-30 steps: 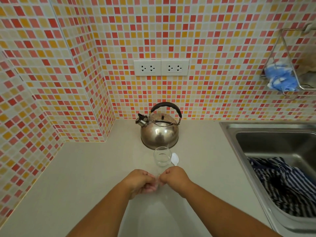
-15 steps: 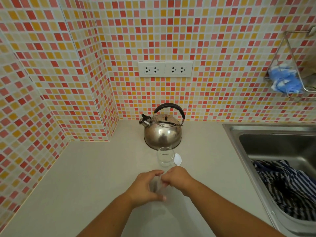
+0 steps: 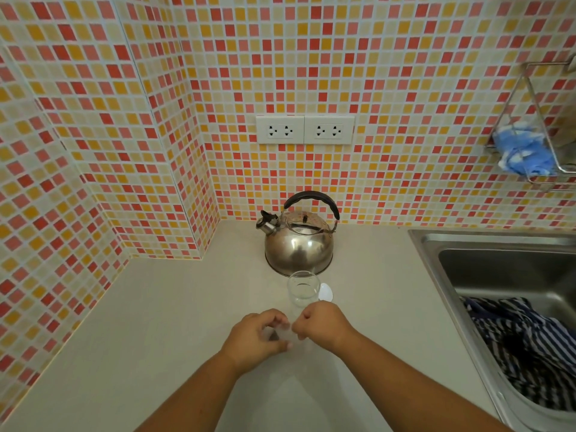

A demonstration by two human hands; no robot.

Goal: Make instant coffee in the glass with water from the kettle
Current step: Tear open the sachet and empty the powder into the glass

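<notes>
A steel kettle [image 3: 299, 244] with a black handle stands by the tiled back wall, spout to the left. Right in front of it is a small clear glass [image 3: 303, 289], upright and seemingly empty. The bowl of a white plastic spoon [image 3: 326, 291] shows just to its right. On the near side of the glass, my left hand [image 3: 255, 336] and my right hand [image 3: 321, 325] meet. Both pinch a small translucent packet [image 3: 284, 333] between their fingertips. The packet is blurred and mostly hidden by my fingers.
The pale counter [image 3: 156, 322] runs into a tiled corner on the left. A steel sink [image 3: 498, 266] at the right holds a striped cloth [image 3: 530, 347]. A wire rack [image 3: 530, 120] with a blue cloth hangs above it. Two wall sockets [image 3: 305, 130] sit above the kettle.
My left hand first wrapped lower around the packet, then opened a little; the fingertips of both hands now hold it between them. Kettle, glass and spoon stay put.
</notes>
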